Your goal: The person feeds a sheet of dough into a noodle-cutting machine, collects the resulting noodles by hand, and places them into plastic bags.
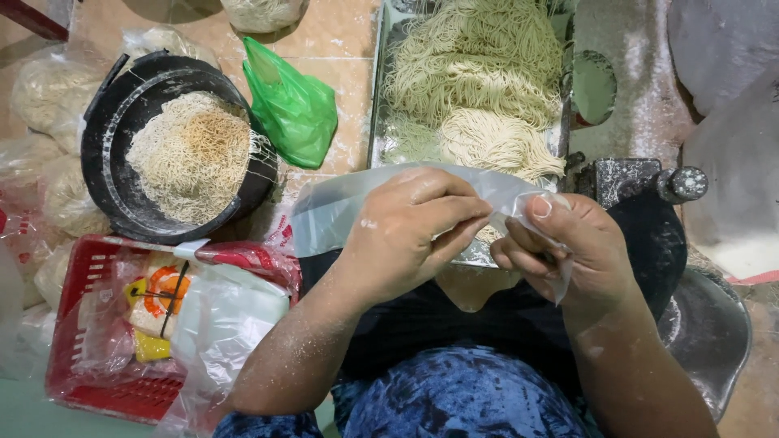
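Observation:
My left hand (pixel 406 231) and my right hand (pixel 564 247) both pinch a clear plastic bag (pixel 333 207) held flat in front of me, fingers meeting at its right end. The bag stretches left from my hands and hides part of a metal tray (pixel 378 97). Pale fresh noodles (pixel 475 77) lie piled in that tray, just beyond the bag. Both hands and forearms are dusted with flour.
A black bowl (pixel 109 138) of noodles sits at the left, with filled clear bags (pixel 45 89) around it. A green plastic bag (pixel 292 109) lies between bowl and tray. A red basket (pixel 89 332) holds plastic bags at lower left. A floury metal machine (pixel 641 178) stands at the right.

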